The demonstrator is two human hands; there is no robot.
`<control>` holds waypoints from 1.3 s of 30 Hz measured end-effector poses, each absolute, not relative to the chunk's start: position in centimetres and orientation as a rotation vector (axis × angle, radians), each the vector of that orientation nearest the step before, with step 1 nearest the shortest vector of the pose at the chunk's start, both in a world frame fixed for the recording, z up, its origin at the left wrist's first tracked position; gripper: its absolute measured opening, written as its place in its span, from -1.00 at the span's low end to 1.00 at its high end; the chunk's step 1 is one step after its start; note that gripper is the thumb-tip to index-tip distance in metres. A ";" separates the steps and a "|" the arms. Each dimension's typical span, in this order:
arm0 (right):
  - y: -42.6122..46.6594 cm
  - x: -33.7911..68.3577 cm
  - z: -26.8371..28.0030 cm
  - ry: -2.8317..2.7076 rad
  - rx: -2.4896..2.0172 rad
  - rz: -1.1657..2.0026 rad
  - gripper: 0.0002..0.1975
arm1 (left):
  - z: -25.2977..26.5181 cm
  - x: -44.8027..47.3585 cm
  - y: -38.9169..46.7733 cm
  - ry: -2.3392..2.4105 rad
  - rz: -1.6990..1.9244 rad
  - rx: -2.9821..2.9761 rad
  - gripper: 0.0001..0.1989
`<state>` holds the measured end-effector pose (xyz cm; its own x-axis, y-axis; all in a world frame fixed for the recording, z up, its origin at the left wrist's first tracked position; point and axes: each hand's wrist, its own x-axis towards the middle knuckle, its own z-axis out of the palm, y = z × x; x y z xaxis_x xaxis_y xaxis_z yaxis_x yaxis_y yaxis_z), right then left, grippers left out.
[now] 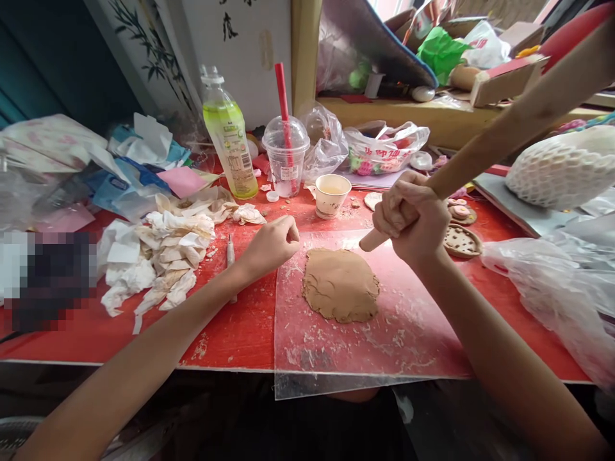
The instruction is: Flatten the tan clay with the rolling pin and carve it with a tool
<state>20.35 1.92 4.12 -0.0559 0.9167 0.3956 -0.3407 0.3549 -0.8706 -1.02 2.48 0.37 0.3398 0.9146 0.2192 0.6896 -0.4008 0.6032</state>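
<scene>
A flattened brown slab of clay (341, 285), cracked at its edges, lies on a clear plastic sheet (408, 346). My right hand (413, 218) is wrapped round a wooden rolling pin (509, 118), raised at a slant. The pin's lower end is just above the clay's upper right side; its other end runs to the upper right corner. To the left of the clay, my left hand (276, 243) is closed in a loose fist by the sheet's edge, with nothing visible in it. A thin pen-like tool (230, 251) lies partly hidden behind my left wrist.
Crumpled used tissues (173, 250) are heaped at left. Behind the clay stand a paper cup (332, 195) with liquid, a plastic cup (286, 157) with a red straw, and a tilted bottle (231, 137). Small clay pieces (461, 240) and a plastic bag (552, 282) lie at right.
</scene>
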 end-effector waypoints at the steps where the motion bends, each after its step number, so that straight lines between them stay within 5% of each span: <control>1: 1.9 20.2 4.0 -1.207 -0.623 1.161 -0.70 | 0.2 -1.1 2.6 1.395 0.766 2.214 -0.83; 15: 1.3 19.0 3.0 -1.276 -0.693 1.326 -0.67 | -0.3 -1.1 3.0 1.402 0.829 2.260 -0.81; 39: 1.6 19.2 2.8 -1.369 -0.947 1.157 -0.71 | -1.4 -1.2 2.8 1.370 0.762 2.587 -0.85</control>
